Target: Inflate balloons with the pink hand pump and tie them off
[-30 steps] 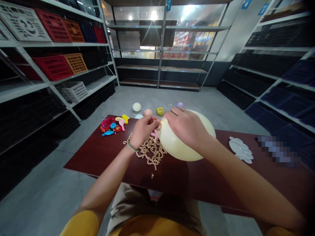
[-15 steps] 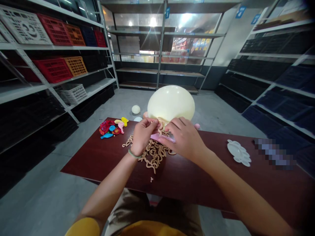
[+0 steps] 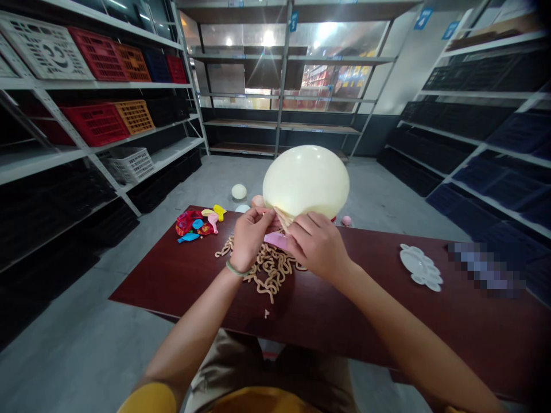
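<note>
A large inflated cream balloon (image 3: 306,180) stands just beyond my hands. My left hand (image 3: 252,232) pinches the near rim of its pale neck (image 3: 282,218), and my right hand (image 3: 316,244) is closed on the other side, so the neck is stretched between them. The balloon's opening is partly hidden by my fingers. Below my hands lies a pink flat object (image 3: 276,240), its right end covered by my right hand. A pile of tan curly strands (image 3: 271,269) spreads on the table under it.
The dark red table (image 3: 206,298) bears several deflated coloured balloons (image 3: 198,223) at the left and a white flower-shaped palette (image 3: 420,267) at the right, beside a blurred item (image 3: 484,269). Small balloons (image 3: 239,192) lie on the floor beyond. Shelves with crates (image 3: 97,123) flank the room.
My right hand has curled its fingers closed by the balloon's neck. The neck now looks stretched between my hands, and the large balloon has shifted slightly right and up.
</note>
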A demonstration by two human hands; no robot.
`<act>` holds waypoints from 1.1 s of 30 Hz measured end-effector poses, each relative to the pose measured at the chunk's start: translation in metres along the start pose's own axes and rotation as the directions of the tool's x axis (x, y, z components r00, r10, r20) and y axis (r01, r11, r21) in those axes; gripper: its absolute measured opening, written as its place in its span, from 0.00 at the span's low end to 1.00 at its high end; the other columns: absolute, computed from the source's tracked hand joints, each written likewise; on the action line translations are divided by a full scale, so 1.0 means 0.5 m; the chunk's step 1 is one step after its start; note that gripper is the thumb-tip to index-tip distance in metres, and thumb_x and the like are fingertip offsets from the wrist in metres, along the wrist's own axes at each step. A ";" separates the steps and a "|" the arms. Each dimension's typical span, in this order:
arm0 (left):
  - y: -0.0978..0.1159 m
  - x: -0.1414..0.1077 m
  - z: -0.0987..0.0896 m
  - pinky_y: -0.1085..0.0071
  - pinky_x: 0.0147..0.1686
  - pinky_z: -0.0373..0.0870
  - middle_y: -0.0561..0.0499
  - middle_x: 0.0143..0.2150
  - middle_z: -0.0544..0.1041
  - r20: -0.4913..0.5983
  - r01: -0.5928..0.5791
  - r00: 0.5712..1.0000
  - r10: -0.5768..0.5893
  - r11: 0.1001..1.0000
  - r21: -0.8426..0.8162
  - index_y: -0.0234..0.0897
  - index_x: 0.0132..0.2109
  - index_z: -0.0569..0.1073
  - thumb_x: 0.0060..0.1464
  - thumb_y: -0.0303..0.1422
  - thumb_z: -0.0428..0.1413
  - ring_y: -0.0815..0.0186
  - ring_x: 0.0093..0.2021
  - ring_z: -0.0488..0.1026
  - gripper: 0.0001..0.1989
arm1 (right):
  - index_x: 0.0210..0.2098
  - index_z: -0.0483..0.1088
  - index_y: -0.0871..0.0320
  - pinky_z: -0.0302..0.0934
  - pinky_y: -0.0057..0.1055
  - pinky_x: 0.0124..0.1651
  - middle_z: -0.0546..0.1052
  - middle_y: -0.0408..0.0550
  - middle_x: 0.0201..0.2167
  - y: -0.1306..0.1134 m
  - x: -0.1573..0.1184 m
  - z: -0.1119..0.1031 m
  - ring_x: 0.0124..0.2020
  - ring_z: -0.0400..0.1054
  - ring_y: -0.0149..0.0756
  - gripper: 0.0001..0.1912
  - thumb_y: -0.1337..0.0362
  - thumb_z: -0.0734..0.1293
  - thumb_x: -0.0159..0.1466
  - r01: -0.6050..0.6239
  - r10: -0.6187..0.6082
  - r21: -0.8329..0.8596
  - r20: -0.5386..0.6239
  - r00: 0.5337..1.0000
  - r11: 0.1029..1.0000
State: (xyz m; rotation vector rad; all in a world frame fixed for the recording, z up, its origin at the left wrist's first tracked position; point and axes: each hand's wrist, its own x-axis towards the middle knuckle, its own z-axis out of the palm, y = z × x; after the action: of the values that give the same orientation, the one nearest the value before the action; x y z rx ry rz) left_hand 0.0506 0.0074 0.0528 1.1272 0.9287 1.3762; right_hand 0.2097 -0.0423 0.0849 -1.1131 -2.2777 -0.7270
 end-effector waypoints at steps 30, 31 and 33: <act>0.089 -0.038 -0.026 0.79 0.20 0.64 0.56 0.22 0.69 0.467 0.403 0.809 -0.357 0.915 0.001 0.37 0.36 0.76 0.50 0.30 0.62 0.76 0.19 0.64 0.05 | 0.37 0.66 0.55 0.60 0.39 0.49 0.70 0.50 0.41 0.100 0.040 -0.072 0.44 0.65 0.39 0.13 0.64 0.53 0.72 -0.012 -0.058 0.436 0.146 0.988 0.900; 0.088 -0.039 -0.028 0.79 0.20 0.64 0.56 0.23 0.69 0.483 0.404 0.800 -0.354 0.915 0.002 0.37 0.36 0.76 0.50 0.30 0.62 0.76 0.19 0.64 0.05 | 0.37 0.65 0.55 0.60 0.38 0.49 0.70 0.49 0.40 0.100 0.039 -0.070 0.44 0.65 0.39 0.12 0.64 0.53 0.73 -0.044 -0.030 0.480 0.146 0.989 0.876; 0.086 -0.039 -0.029 0.79 0.22 0.66 0.54 0.26 0.71 0.509 0.379 0.788 -0.345 0.925 0.041 0.36 0.37 0.76 0.50 0.30 0.63 0.76 0.21 0.66 0.06 | 0.36 0.65 0.55 0.60 0.37 0.48 0.70 0.48 0.40 0.098 0.038 -0.068 0.44 0.65 0.38 0.13 0.63 0.53 0.73 -0.102 0.023 0.530 0.154 0.988 0.842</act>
State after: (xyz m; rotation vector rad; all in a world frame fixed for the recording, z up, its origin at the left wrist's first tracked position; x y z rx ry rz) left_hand 0.0250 -0.0160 0.0881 1.1160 0.6586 0.7280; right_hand 0.2463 -0.0283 0.1336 -0.9750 -2.3314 0.0402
